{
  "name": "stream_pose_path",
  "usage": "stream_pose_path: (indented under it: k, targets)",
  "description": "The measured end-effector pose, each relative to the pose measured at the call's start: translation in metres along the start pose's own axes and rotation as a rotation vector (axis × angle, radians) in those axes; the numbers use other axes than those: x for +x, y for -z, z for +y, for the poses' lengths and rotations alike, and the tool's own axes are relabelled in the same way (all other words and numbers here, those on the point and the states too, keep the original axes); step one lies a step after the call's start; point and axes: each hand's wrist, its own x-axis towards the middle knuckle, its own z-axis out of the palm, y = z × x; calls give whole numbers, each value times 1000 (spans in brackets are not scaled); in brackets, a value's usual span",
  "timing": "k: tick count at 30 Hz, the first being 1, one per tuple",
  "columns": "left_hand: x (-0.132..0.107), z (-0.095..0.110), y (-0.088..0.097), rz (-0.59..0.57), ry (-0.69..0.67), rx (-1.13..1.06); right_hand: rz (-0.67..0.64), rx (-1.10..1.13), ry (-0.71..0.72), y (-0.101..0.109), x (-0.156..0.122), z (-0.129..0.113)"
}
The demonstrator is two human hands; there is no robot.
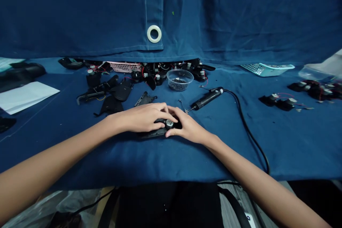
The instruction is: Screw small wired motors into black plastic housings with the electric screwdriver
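Note:
Both hands meet at a black plastic part with a small silvery motor on it, low on the blue cloth in the middle. My left hand curls over its left side, thumb and fingers closed on it. From the right, my right hand grips the same part, its thumb beneath the motor. Much of the part is hidden under the fingers. Just right of the hands lies a black electric screwdriver, its bit pointing at the right hand. Behind the left hand rests another black plastic piece.
A clear round tub of small dark screws stands behind the hands. Black shells with red wires pile up around a pink basket. A light-blue basket and motor parts sit right, white paper left. The screwdriver's cord runs over the front edge.

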Motion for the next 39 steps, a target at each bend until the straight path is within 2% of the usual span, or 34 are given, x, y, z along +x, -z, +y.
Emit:
stream_pose_path:
  k: [4, 8, 10, 12, 17, 20, 24, 31, 39]
  targets:
    - [-2, 0, -10, 16, 4, 24, 109, -58, -19, 10, -6, -1]
    - [-11, 6, -9, 55, 170, 42, 202, -235, -12, 20, -15, -18]
    - [-16, 10, -7, 74, 259, 90, 164, -286, 4, 22, -20, -29]
    - [-22, 14, -7, 85, 316, 151, 73, -322, 31, 23, -24, -40]
    - [-29, 21, -10, 89, 393, 179, -121, -525, 124, 23, -21, -51]
    - [-30, 25, -12, 125, 380, 120, -211, -600, 170, 23, -15, -51]
    - [-30, 28, -16, 49, 324, -7, -271, -588, 183, 22, -11, -50]
    - [-26, 26, -21, 7, 328, -48, -224, -438, 153, 17, -13, -47]
    - [-19, 25, -13, -93, 306, 32, -224, -535, 164, 13, -10, -44]
